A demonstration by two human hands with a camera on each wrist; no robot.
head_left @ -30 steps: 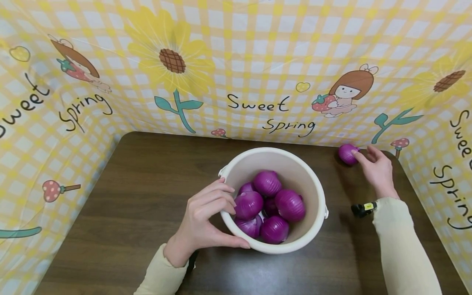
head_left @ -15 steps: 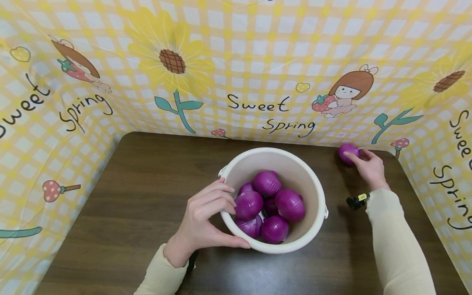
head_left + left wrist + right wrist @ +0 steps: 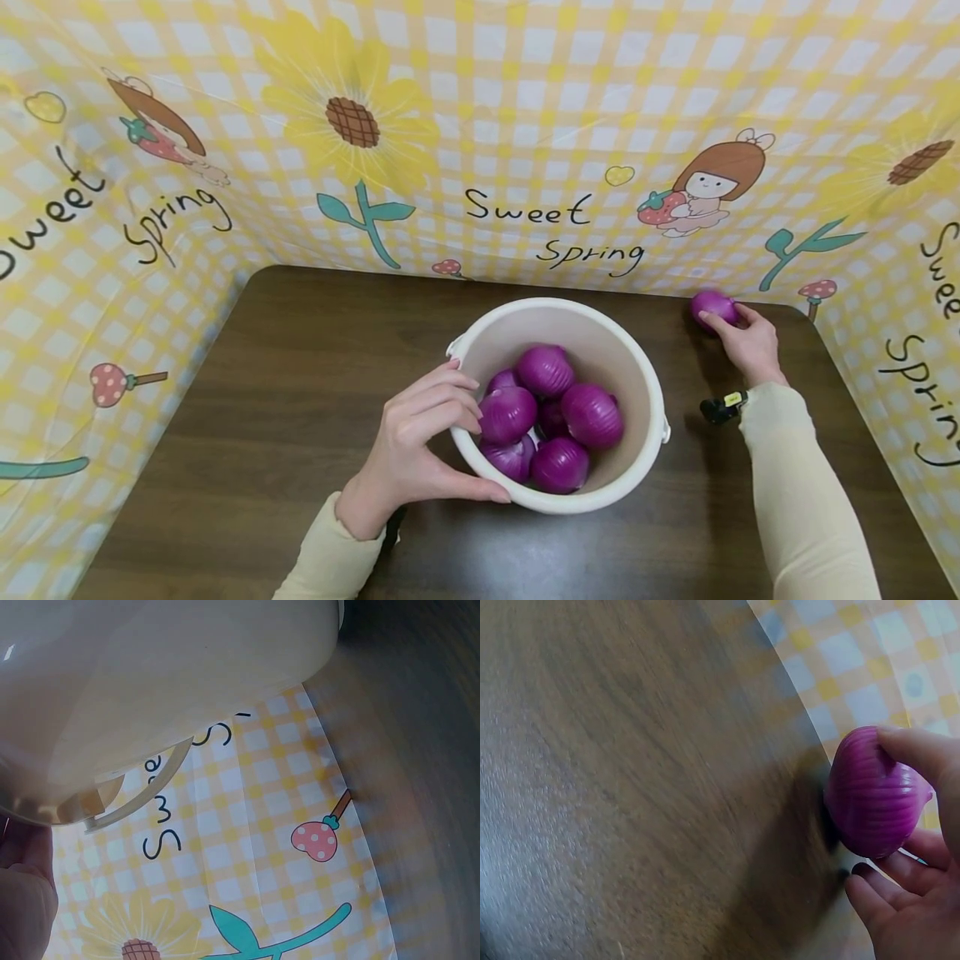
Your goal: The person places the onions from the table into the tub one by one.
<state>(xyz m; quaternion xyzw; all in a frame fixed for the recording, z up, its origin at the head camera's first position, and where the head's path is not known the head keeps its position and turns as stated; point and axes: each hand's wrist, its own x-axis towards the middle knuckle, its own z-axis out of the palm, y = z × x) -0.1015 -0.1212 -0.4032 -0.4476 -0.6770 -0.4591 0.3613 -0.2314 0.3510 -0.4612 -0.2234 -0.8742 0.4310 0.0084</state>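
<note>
A cream bucket [image 3: 570, 502] holds several purple onions [image 3: 546, 371]. My left hand [image 3: 416, 442] grips its left side, with the fingers over the rim and the thumb along the front edge. The left wrist view shows the bucket's outer wall [image 3: 195, 667] and its curved handle [image 3: 154, 791], with part of the hand [image 3: 26, 900] at the lower left. At the table's back right corner, my right hand [image 3: 753, 342] pinches another purple onion [image 3: 708, 305]. In the right wrist view the thumb [image 3: 915, 750] lies on top of that onion [image 3: 874, 799], with the fingers underneath.
The dark wooden table [image 3: 300, 392] has rounded back corners. A yellow checked cloth [image 3: 495, 108] with printed flowers and lettering rises behind it and along both sides. A small black device [image 3: 722, 408] with a yellow label sits at the right wrist.
My right hand has shifted a little left and farther round the onion, taking hold of it. The left hand and the bucket have stayed in place.
</note>
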